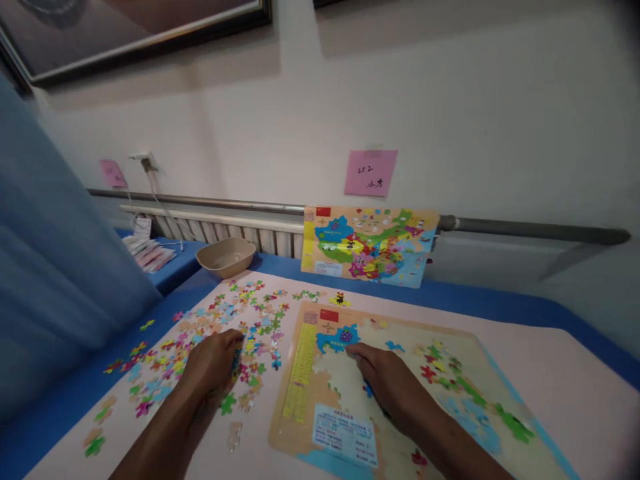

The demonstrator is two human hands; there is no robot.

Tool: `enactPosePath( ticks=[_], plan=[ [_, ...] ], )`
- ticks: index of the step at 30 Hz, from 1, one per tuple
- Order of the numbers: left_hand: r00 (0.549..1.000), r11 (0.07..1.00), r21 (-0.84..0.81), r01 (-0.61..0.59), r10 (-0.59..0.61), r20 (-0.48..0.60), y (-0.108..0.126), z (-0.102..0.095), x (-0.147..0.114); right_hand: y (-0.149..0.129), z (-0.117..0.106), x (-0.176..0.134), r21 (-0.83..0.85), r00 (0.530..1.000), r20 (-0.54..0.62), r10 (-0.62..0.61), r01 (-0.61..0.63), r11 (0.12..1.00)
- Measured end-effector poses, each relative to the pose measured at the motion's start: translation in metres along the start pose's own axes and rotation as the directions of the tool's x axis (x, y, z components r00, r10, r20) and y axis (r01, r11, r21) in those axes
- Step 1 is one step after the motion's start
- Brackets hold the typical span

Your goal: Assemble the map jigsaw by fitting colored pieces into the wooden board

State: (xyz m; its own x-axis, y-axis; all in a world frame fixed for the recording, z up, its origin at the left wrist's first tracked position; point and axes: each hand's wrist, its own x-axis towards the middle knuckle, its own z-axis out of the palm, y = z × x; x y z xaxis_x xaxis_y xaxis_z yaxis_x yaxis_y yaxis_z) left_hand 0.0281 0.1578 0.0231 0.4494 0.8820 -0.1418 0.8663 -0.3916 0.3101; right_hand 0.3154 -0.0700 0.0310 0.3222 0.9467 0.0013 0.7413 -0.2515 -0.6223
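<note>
My left hand (pixel 213 360) is over a spread of small, many-coloured jigsaw puzzle pieces (pixel 170 347). Its fingers are drawn together, and whatever they may hold is hidden. My right hand (pixel 383 377) rests over a partly filled map puzzle board (pixel 345 383), fingers curled under. Its fingertip touches the lower edge of a joined blue section (pixel 340 339) with a purple grape picture. A bit of blue shows beneath this hand, and I cannot tell whether it is held. Loose green pieces (pixel 513 423), red pieces (pixel 429 373) and light-blue pieces (pixel 470 420) lie on the board's right side.
A printed map picture (pixel 370 247) leans against the wall rail (pixel 540 230). A beige plastic basin (pixel 227 257) stands at the back left. Behind it is a radiator (pixel 200 230). A blue curtain (pixel 65 267) hangs at left. A pink note (pixel 371 173) is on the wall.
</note>
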Motion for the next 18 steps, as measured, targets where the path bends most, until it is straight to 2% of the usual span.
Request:
enactPosePath(
  ticks=[7,13,18],
  plan=[
    [0.997,0.996,-0.089,0.004,-0.011,-0.08,0.001,0.001,-0.013,-0.002,-0.001,0.004,-0.061,0.999,0.017,0.038,-0.037,0.997],
    [0.995,0.99,-0.128,-0.066,0.055,-0.089,0.006,0.012,-0.026,-0.006,-0.005,0.004,-0.108,0.995,0.041,0.087,-0.082,0.991],
    [0.991,0.986,-0.112,-0.126,0.12,-0.056,0.011,0.013,-0.029,-0.002,-0.005,0.006,-0.173,0.994,0.05,0.095,-0.085,0.981]
  ],
)
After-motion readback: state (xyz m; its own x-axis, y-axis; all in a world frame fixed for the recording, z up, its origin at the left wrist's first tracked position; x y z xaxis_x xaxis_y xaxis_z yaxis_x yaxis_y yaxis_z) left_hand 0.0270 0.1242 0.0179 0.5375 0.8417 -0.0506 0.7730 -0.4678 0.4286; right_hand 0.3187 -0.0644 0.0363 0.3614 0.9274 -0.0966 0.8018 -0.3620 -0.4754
